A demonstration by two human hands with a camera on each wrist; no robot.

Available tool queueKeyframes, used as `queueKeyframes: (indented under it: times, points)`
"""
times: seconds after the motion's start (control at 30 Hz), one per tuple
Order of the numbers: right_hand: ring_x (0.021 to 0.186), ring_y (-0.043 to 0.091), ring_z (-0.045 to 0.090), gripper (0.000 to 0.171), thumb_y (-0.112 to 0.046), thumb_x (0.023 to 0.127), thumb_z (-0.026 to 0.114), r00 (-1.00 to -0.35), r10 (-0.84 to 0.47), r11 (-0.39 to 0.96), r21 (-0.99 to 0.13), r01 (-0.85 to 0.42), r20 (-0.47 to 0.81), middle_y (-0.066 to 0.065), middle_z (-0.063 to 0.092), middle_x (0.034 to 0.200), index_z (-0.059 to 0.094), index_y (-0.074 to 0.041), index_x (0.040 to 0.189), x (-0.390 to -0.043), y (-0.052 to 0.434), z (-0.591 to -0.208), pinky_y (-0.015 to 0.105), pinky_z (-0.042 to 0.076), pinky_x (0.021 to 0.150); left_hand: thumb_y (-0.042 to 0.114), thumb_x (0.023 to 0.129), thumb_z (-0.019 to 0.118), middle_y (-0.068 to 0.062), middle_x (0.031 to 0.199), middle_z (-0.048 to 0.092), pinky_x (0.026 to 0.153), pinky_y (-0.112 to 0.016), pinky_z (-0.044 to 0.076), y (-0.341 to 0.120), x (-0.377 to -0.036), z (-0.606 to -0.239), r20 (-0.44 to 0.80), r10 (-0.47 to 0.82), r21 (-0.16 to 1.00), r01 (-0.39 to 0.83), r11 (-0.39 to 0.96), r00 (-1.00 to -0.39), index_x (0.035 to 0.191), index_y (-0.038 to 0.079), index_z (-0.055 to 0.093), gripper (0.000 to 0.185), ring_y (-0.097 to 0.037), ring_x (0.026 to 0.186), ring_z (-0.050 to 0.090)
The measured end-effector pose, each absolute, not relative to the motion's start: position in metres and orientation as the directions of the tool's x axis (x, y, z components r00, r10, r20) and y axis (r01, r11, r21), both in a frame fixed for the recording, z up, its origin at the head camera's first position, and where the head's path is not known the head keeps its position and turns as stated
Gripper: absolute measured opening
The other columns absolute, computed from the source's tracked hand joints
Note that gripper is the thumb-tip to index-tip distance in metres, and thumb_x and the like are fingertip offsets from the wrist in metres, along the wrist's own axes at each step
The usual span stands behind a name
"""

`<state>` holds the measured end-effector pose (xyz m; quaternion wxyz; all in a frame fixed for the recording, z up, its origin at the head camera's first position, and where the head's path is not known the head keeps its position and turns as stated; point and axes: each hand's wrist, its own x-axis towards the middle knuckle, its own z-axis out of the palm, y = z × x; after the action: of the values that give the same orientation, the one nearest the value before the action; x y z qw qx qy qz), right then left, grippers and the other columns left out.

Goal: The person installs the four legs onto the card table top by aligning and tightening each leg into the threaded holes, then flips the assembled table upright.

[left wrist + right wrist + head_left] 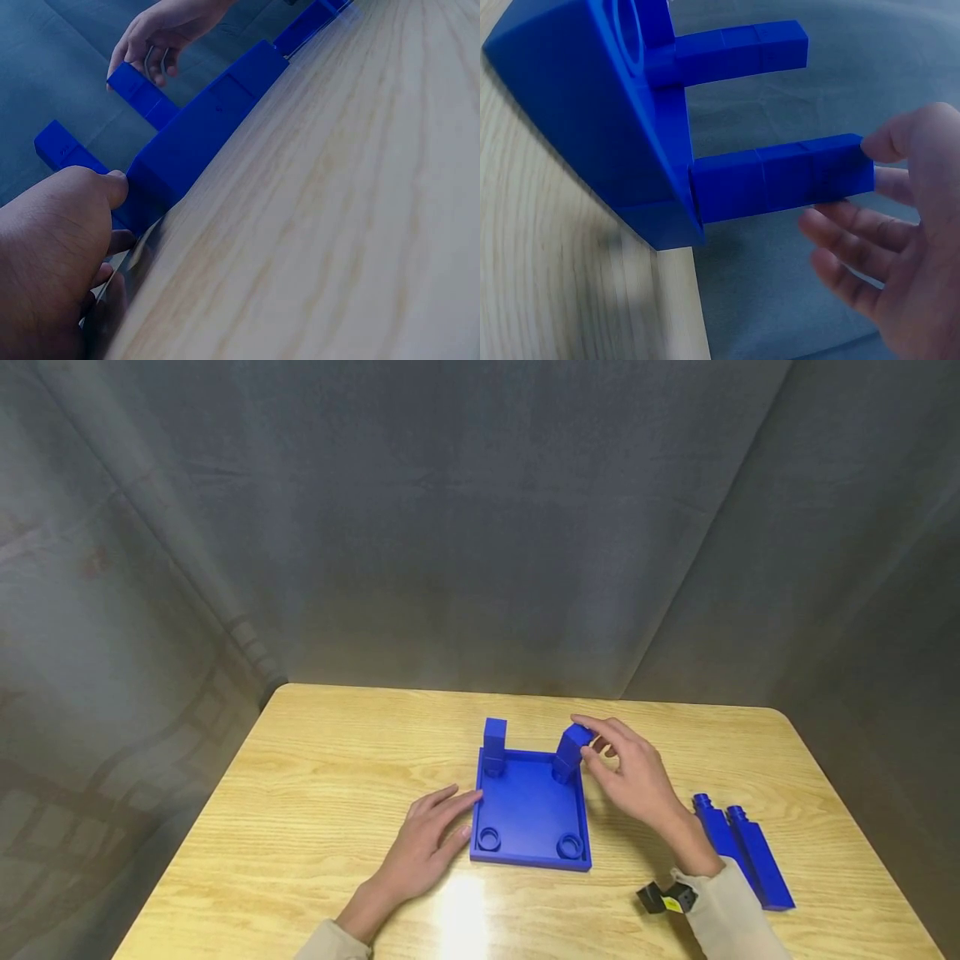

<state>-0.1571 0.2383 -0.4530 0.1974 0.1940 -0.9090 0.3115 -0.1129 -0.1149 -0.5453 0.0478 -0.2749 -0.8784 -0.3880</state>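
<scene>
A square blue tray [528, 806] lies flat on the wood-grain bench [337, 760], its hollow side up and its low rim running round all four edges. The far right leg [572, 747] rises from the tray's far right corner, long axis roughly vertical and free end up; from the head it slants to the right toward the top, though whether it truly tilts is hard to tell. It is turned about that axis so that two side faces show. The right hand [633, 772] grips this leg near its top, the fingers bent about it with the thumb opposite. The far left leg [495, 739] stands upright at the far left corner, close to parallel with it. Round sockets [570, 856] face upward in both near corners. The left hand [423, 843] rests against the tray's left side, its fingers extended and touching the rim without clasping it. Right of the tray, two loose legs [761, 860] lie side by side, ridged necks pointing away from the person and slightly left, square ends toward the near right. A black device [651, 898] at the right wrist carries a yellow label [672, 904], its print too small to read; faint marks on the leg tops are likewise illegible.
</scene>
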Motion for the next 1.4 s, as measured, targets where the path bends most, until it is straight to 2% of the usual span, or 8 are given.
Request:
queueKeyframes:
  times: [0.17, 0.4, 0.57, 0.77, 0.87, 1.0, 1.23, 1.4]
  points:
    - [0.089, 0.018, 0.069, 0.029, -0.011, 0.102, 0.080, -0.872, -0.173, 0.742, -0.522, -0.421, 0.458, 0.003, 0.073, 0.103, 0.073, -0.007, 0.129, -0.1545, 0.2358, -0.4522, 0.033, 0.061, 0.074, 0.031, 0.112, 0.063, 0.000, 0.162, 0.062, 0.121, -0.075, 0.038, -0.1152, -0.1121, -0.5456, 0.287, 0.446, 0.663, 0.512, 0.546, -0.848, 0.164, 0.027, 0.057, 0.052, -0.040, 0.154, 0.050]
    - [0.086, 0.019, 0.068, 0.030, -0.017, 0.099, 0.086, -0.897, -0.122, 0.757, -0.544, -0.361, 0.425, 0.004, 0.071, 0.098, 0.070, -0.007, 0.122, -0.1525, 0.2331, -0.4499, 0.034, 0.060, 0.073, 0.031, 0.112, 0.063, 0.001, 0.161, 0.062, 0.121, -0.075, 0.039, -0.1147, -0.1114, -0.5458, 0.296, 0.443, 0.658, 0.517, 0.547, -0.846, 0.163, 0.027, 0.058, 0.052, -0.040, 0.153, 0.050]
    - [0.086, 0.020, 0.068, 0.032, -0.018, 0.099, 0.086, -0.899, -0.123, 0.762, -0.540, -0.357, 0.421, 0.006, 0.073, 0.099, 0.069, -0.007, 0.124, -0.1522, 0.2330, -0.4492, 0.034, 0.060, 0.074, 0.030, 0.112, 0.063, 0.000, 0.161, 0.063, 0.119, -0.076, 0.039, -0.1143, -0.1110, -0.5460, 0.307, 0.441, 0.649, 0.524, 0.551, -0.843, 0.163, 0.026, 0.058, 0.051, -0.041, 0.152, 0.051]
    - [0.094, 0.020, 0.071, 0.046, -0.014, 0.101, 0.081, -0.875, -0.177, 0.753, -0.511, -0.415, 0.451, 0.007, 0.074, 0.116, 0.067, -0.010, 0.145, -0.1531, 0.2357, -0.4515, 0.038, 0.061, 0.076, 0.029, 0.112, 0.063, -0.001, 0.160, 0.064, 0.118, -0.077, 0.040, -0.1138, -0.1102, -0.5462, 0.311, 0.437, 0.642, 0.525, 0.559, -0.844, 0.163, 0.026, 0.058, 0.051, -0.042, 0.151, 0.052]
    - [0.095, 0.021, 0.072, 0.048, -0.008, 0.102, 0.076, -0.847, -0.232, 0.741, -0.477, -0.473, 0.479, 0.007, 0.074, 0.122, 0.067, -0.011, 0.149, -0.1542, 0.2378, -0.4526, 0.040, 0.062, 0.076, 0.030, 0.113, 0.063, -0.001, 0.160, 0.063, 0.118, -0.077, 0.040, -0.1139, -0.1103, -0.5456, 0.298, 0.438, 0.647, 0.517, 0.560, -0.848, 0.163, 0.026, 0.058, 0.051, -0.042, 0.152, 0.051]
    - [0.094, 0.021, 0.071, 0.043, -0.006, 0.102, 0.074, -0.833, -0.257, 0.731, -0.465, -0.499, 0.490, 0.007, 0.075, 0.123, 0.070, -0.011, 0.145, -0.1552, 0.2387, -0.4531, 0.040, 0.063, 0.075, 0.031, 0.113, 0.063, -0.001, 0.162, 0.062, 0.121, -0.076, 0.037, -0.1146, -0.1110, -0.5447, 0.275, 0.443, 0.662, 0.502, 0.557, -0.854, 0.164, 0.027, 0.057, 0.052, -0.041, 0.154, 0.049]
    - [0.097, 0.024, 0.074, 0.035, -0.011, 0.102, 0.080, -0.852, -0.204, 0.746, -0.487, -0.454, 0.482, 0.009, 0.075, 0.122, 0.071, -0.007, 0.136, -0.1552, 0.2367, -0.4534, 0.042, 0.064, 0.075, 0.031, 0.112, 0.064, 0.000, 0.161, 0.063, 0.120, -0.075, 0.039, -0.1143, -0.1113, -0.5452, 0.304, 0.443, 0.655, 0.523, 0.546, -0.843, 0.163, 0.026, 0.058, 0.052, -0.040, 0.153, 0.051]
    - [0.092, 0.025, 0.075, 0.032, -0.014, 0.099, 0.084, -0.850, -0.168, 0.777, -0.463, -0.426, 0.500, 0.009, 0.076, 0.117, 0.070, -0.008, 0.127, -0.1547, 0.2355, -0.4548, 0.041, 0.063, 0.071, 0.031, 0.111, 0.064, 0.001, 0.160, 0.064, 0.119, -0.074, 0.041, -0.1138, -0.1108, -0.5456, 0.320, 0.438, 0.643, 0.532, 0.550, -0.840, 0.162, 0.024, 0.059, 0.052, -0.040, 0.152, 0.052]
